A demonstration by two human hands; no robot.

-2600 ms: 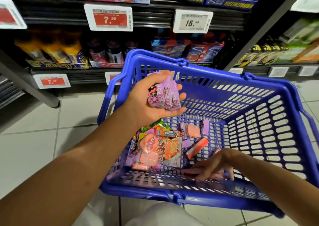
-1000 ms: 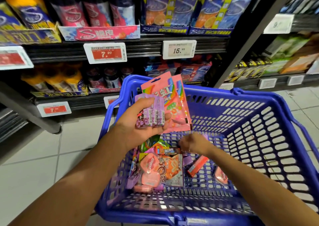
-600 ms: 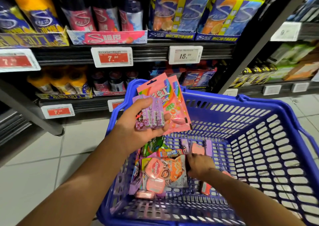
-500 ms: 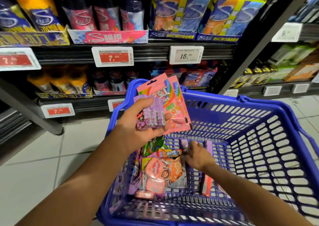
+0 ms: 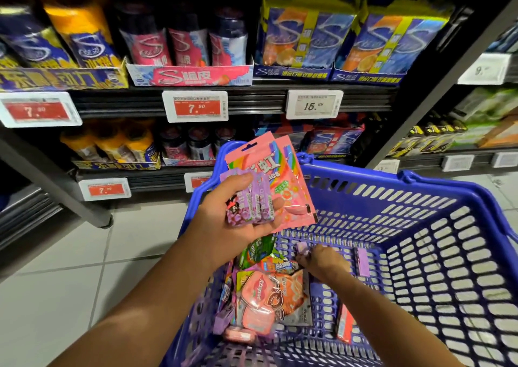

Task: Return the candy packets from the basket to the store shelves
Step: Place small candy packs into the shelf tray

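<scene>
Held up in the left hand [image 5: 241,215] are purple candy packs [image 5: 251,201] and pink pouches [image 5: 277,181], gripped between thumb and fingers above the blue basket [image 5: 420,226]. Lower to the right, a small purple candy [image 5: 303,248] is pinched by the right hand [image 5: 322,260] inside the basket. Other candy packets [image 5: 269,291] are lying on its bottom, below the store shelves [image 5: 252,100].

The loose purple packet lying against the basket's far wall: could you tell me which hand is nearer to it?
Right. The right hand is down in the basket, just left of the purple packet, pinching another small purple packet. The left hand is raised above, holding packets.
</scene>
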